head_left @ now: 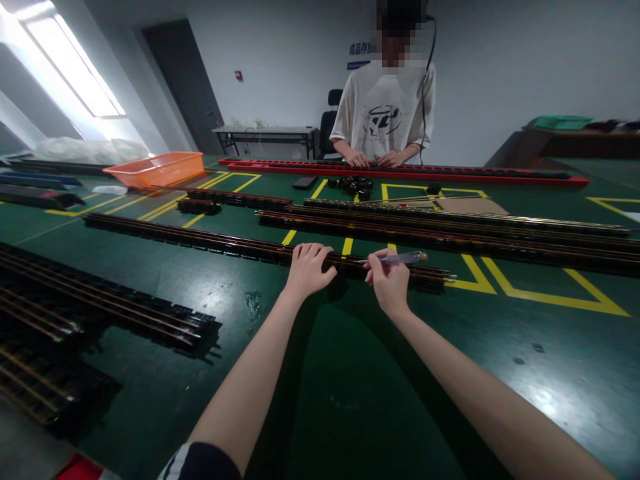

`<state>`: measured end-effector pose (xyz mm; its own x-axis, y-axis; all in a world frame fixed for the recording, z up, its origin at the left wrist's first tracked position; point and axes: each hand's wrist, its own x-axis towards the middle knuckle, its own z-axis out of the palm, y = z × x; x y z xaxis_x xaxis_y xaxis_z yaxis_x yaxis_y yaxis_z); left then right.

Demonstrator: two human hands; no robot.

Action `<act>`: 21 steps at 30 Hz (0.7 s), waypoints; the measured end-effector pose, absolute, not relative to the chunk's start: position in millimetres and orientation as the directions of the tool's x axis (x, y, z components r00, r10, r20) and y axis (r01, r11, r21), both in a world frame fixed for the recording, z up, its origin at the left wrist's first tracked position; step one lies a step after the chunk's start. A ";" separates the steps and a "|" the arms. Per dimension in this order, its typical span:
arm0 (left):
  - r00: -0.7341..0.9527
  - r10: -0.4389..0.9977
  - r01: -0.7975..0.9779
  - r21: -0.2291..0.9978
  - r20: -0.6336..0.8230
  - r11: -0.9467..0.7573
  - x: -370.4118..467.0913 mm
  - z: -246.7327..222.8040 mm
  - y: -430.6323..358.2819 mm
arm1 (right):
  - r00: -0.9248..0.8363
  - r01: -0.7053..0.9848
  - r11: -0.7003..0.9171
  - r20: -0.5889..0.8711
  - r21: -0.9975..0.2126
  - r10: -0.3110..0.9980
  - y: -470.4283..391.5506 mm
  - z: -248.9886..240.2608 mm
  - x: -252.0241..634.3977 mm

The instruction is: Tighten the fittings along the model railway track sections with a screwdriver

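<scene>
While the left hand [310, 270] rests, fingers apart, on the long dark rail [220, 240], the right hand [390, 283] holds a clear-handled screwdriver [406, 258], tip at the same rail. Rail: lying between near and far edges of the green table [350, 380]. Red channel [460, 177]: along the far edge. Orange basket [160, 175]: beside its left end.

A track strip [240, 244] lies on the table [360, 373]. Behind its left part sits a basket [173, 171]; behind its right, other strips [450, 238].
</scene>
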<state>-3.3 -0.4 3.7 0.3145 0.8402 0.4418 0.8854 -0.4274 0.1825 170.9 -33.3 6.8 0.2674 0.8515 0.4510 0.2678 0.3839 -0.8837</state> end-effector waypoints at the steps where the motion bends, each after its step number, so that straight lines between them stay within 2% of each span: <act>1: 0.314 0.840 0.886 0.181 0.443 -0.427 -3.3 3.1 -0.1 | 0.268 0.268 0.385 0.452 -0.883 0.851 -33.3 7.0 171.0; 21: 0.312 0.827 0.899 0.137 0.468 -0.417 -3.3 -2.3 4.0 | 0.265 0.278 0.388 0.459 -0.879 0.848 -33.5 7.8 170.9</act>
